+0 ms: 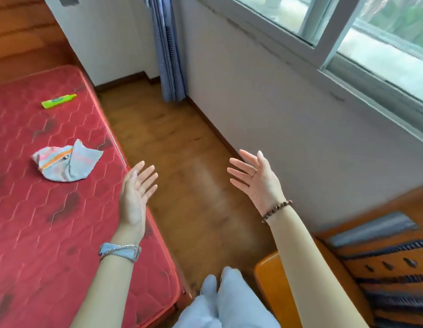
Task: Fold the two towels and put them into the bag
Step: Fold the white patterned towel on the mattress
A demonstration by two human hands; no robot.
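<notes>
both grips empty: left hand (pixel 134 195), right hand (pixel 255 176); crumpled towel (pixel 66 164) on mattress (pixel 28 233).

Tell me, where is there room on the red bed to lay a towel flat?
The biggest bare patch of the red mattress is its near part, from the crumpled towel toward the person, left of the left hand. A smaller strip lies between the towel and the green tube. It is crowded only where those two lie.
</notes>
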